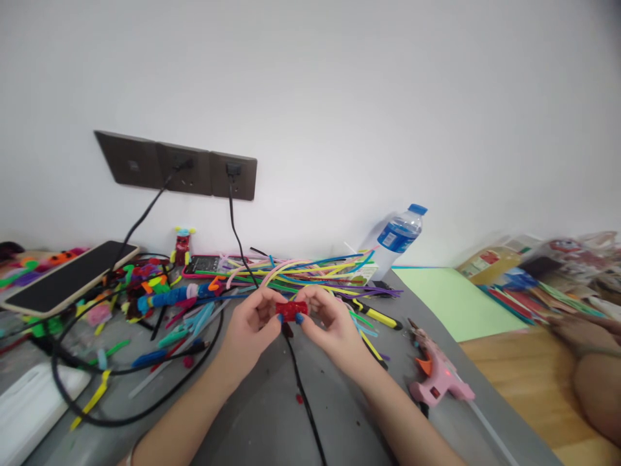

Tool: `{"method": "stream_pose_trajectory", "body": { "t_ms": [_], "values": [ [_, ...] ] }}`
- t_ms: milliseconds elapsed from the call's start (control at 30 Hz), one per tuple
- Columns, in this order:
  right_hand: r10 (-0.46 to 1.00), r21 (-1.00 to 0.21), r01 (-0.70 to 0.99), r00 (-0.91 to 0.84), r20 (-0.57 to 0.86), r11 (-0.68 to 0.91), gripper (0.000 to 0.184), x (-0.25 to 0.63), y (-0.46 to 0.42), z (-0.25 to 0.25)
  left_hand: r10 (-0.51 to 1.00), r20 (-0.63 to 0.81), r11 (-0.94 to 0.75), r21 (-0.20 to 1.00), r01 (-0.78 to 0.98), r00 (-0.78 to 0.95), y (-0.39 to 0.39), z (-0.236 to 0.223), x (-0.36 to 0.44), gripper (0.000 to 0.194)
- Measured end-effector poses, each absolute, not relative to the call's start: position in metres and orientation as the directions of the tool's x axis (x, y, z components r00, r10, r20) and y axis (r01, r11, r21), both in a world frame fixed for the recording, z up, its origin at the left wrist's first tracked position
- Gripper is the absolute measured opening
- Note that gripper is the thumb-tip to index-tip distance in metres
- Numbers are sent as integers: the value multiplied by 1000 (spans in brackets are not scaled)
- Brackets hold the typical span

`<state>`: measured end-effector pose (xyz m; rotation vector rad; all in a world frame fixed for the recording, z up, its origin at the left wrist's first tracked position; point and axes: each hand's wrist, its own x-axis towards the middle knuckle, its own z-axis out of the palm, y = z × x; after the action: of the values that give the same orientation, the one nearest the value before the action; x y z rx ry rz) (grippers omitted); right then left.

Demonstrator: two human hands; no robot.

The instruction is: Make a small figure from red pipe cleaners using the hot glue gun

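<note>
Between my two hands is a small red fuzzy roll (292,311), which looks like coiled pipe cleaner, held level above the grey table (262,414). My left hand (256,320) pinches its left end with thumb and fingers. At the right end, my right hand (326,318) pinches it the same way. Behind the hands lies a loose bundle of coloured pipe cleaners (301,266). A black cable (305,395) runs beneath the roll toward me. A small red figure (182,248) with yellow limbs stands against the wall.
To the right lie a pink glue gun (439,372) and a yellow cutter knife (381,316). A water bottle (400,236) leans on the wall. On the left are a phone (72,275), a looped cable and pipe-cleaner scraps. Another person's hand (577,330) rests at the far right.
</note>
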<state>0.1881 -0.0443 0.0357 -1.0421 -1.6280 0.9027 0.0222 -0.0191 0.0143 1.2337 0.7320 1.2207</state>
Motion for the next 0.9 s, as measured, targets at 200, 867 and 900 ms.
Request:
{"method": "stream_pose_trajectory", "body": {
  "t_ms": [200,867,900],
  "values": [
    [933,-911,217,-165,320,351,15,188,-44,36,951,176,-104,956,-273,256,-19,14,22,19],
    [936,-915,213,-164,311,341,14,187,-45,36,952,160,-86,958,-274,260,-20,15,22,19],
    [936,-916,211,-164,311,341,14,187,-45,36,952,164,-90,957,-276,259,-20,15,22,19]
  ]
}}
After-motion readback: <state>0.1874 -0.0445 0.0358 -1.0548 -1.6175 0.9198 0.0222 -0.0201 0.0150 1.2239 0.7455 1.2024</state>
